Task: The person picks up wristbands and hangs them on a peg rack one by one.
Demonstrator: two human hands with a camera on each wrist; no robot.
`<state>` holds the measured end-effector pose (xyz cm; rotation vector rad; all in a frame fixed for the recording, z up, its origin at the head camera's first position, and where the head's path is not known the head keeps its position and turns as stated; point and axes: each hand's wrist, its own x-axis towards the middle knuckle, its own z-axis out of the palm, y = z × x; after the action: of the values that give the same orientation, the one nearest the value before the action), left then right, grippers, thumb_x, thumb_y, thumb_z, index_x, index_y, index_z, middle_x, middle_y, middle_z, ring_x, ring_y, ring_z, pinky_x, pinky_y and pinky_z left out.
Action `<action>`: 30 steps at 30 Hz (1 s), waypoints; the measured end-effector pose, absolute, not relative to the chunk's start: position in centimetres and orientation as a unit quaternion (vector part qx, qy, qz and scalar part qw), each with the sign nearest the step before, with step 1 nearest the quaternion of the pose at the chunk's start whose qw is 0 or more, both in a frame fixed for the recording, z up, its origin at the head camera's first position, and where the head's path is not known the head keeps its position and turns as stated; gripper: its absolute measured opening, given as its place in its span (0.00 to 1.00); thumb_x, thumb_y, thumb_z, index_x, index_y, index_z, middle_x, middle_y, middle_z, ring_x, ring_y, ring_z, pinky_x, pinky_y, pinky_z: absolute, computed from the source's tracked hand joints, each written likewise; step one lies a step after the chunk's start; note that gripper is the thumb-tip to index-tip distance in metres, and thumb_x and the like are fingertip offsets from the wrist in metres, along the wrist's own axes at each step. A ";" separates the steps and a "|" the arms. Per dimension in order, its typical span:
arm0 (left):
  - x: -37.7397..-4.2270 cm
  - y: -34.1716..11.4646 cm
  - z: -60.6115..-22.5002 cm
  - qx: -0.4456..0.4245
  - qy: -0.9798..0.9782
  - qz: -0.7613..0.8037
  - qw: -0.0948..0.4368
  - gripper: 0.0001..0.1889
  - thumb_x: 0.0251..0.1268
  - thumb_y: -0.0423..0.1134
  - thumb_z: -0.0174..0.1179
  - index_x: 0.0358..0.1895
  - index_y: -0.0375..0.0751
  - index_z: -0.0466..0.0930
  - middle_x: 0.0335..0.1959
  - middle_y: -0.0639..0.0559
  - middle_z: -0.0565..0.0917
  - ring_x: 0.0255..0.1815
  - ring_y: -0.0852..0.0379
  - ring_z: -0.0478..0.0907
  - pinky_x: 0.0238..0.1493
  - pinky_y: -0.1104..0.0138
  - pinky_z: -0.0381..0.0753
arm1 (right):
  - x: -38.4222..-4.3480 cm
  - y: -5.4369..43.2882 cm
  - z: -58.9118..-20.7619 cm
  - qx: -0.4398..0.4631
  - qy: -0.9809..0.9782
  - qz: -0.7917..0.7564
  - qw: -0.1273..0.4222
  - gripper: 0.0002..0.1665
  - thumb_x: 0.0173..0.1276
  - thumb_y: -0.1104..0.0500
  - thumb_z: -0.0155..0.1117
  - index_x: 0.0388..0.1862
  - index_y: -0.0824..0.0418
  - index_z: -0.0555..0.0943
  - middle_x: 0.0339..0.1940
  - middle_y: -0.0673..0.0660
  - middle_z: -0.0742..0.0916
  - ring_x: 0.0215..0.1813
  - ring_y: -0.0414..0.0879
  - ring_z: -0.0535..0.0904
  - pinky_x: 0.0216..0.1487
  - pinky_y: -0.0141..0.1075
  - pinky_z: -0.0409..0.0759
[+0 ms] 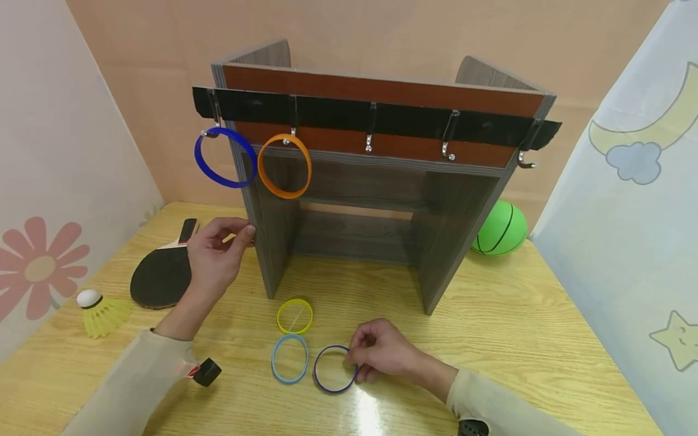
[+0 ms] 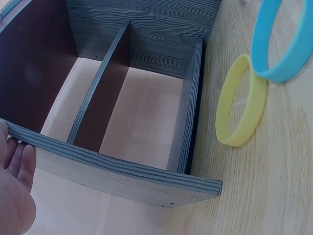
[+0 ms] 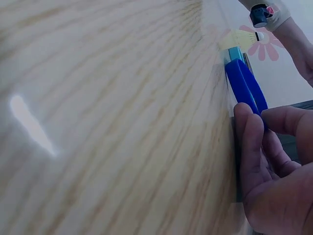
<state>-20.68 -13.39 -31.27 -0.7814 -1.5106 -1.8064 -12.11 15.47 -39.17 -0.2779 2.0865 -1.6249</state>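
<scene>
At the table's front, my right hand (image 1: 384,350) pinches the right edge of a dark blue silicone wristband (image 1: 315,370) between thumb and fingers. The right wrist view shows this blue band (image 3: 243,87) tilted up at the fingertips. My left hand (image 1: 218,248) grips the front edge of the left side panel of a grey wooden shelf (image 1: 266,260); its fingertips are partly hidden there. A light blue wristband (image 1: 274,363) and a yellow wristband (image 1: 279,318) lie left of the right hand. Another blue wristband (image 1: 253,163) and an orange wristband (image 1: 309,172) hang from the two leftmost hooks.
Three further hooks (image 1: 369,142) line the black strip (image 1: 332,114) across the shelf top. A table tennis bat (image 1: 160,278) and a shuttlecock (image 1: 100,309) lie at left on the wooden table (image 1: 491,345). A green ball (image 1: 504,230) sits behind the shelf's right side.
</scene>
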 end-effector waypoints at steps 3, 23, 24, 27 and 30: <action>-20.5 -13.3 -31.1 -0.297 -0.580 -0.685 0.326 0.08 0.58 0.21 0.61 0.33 0.13 0.74 0.30 0.40 0.82 0.28 0.60 0.81 0.31 0.74 0.82 | -12.1 15.9 -39.1 -0.105 0.753 -0.602 0.243 0.08 0.58 0.66 0.67 0.30 0.69 0.77 0.25 0.62 0.82 0.21 0.48 0.81 0.20 0.34 0.82; -20.7 -13.5 -31.3 -0.294 -0.585 -0.682 0.326 0.08 0.57 0.20 0.61 0.33 0.13 0.73 0.30 0.41 0.82 0.28 0.60 0.81 0.31 0.73 0.82 | -12.2 18.2 -37.2 -0.122 0.715 -0.643 0.244 0.08 0.55 0.72 0.65 0.30 0.72 0.74 0.30 0.62 0.80 0.33 0.60 0.83 0.35 0.46 0.85; -20.8 -13.5 -31.3 -0.294 -0.583 -0.684 0.325 0.08 0.57 0.20 0.61 0.33 0.13 0.73 0.30 0.41 0.82 0.28 0.60 0.81 0.31 0.73 0.82 | -12.3 18.3 -37.1 -0.120 0.712 -0.648 0.242 0.08 0.55 0.73 0.65 0.30 0.71 0.73 0.30 0.62 0.80 0.33 0.61 0.83 0.36 0.46 0.85; -20.8 -13.5 -31.4 -0.296 -0.577 -0.689 0.323 0.06 0.56 0.17 0.59 0.33 0.13 0.74 0.30 0.42 0.82 0.28 0.60 0.81 0.30 0.73 0.82 | -12.4 18.6 -36.5 -0.117 0.708 -0.658 0.229 0.09 0.54 0.73 0.65 0.30 0.71 0.73 0.31 0.62 0.80 0.35 0.62 0.83 0.38 0.48 0.84; -20.8 -13.5 -31.4 -0.297 -0.574 -0.693 0.319 0.03 0.55 0.14 0.58 0.33 0.14 0.74 0.30 0.43 0.82 0.28 0.60 0.81 0.30 0.73 0.82 | -12.5 18.7 -35.8 -0.120 0.705 -0.665 0.215 0.09 0.54 0.74 0.64 0.30 0.71 0.73 0.31 0.64 0.82 0.36 0.63 0.83 0.40 0.50 0.83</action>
<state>-20.81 -13.51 -31.36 -0.7813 -1.5090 -1.8230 -12.55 18.71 -35.80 -0.3324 1.9556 -1.8445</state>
